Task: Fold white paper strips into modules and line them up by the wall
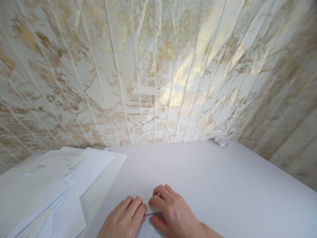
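At the bottom middle of the head view, a small white piece of paper (153, 209) lies between my hands, mostly hidden by them. A thin dark line, perhaps its edge or a fold, runs along its near side. My left hand (125, 216) has its fingers curled together, the tips pressed at the paper's left end. On the other side, my right hand (173, 211) bends its fingers over the paper, its thumb below the dark line. Both hands rest low on the white tabletop (198, 175).
To the left lies a loose, overlapping pile of white paper sheets (61, 181), some cut or torn. A small crumpled scrap (223, 144) sits at the table's far edge. Behind the table is a wall with gold-and-white patterned covering (153, 82), continuing down the right side.
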The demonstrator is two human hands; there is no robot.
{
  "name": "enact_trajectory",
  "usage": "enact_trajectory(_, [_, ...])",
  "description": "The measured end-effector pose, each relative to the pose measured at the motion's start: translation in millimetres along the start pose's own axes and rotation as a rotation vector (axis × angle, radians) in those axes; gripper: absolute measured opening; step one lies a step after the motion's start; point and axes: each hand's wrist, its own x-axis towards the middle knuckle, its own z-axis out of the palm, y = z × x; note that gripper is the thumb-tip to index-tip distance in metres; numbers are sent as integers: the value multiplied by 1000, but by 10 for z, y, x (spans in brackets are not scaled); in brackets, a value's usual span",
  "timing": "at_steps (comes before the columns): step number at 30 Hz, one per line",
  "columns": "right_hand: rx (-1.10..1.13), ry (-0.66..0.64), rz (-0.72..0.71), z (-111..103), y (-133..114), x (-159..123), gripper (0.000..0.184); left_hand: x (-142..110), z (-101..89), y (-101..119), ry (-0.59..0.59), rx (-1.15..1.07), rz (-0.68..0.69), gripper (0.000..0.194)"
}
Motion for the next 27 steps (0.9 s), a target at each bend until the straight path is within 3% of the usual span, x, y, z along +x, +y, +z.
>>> enact_trajectory(8, [60,15,33,-82,13,19,31,96,-44,45,16,-18,-34,16])
enact_trajectory(16, [-47,22,-17,-104,-14,16,19,77,-71,62,37,29,-22,32])
enact_trajectory(19, [-116,31,-57,-77,-26,27,13,108,-109,61,114,21,-28,35])
enact_trajectory(24, [-248,74,-128,56,-51,59,11,269,-229,87,212,-18,-69,24])
enact_trajectory(27, [-242,120,-132,-3,-22,96,13,343,-293,111,275,-144,-156,11])
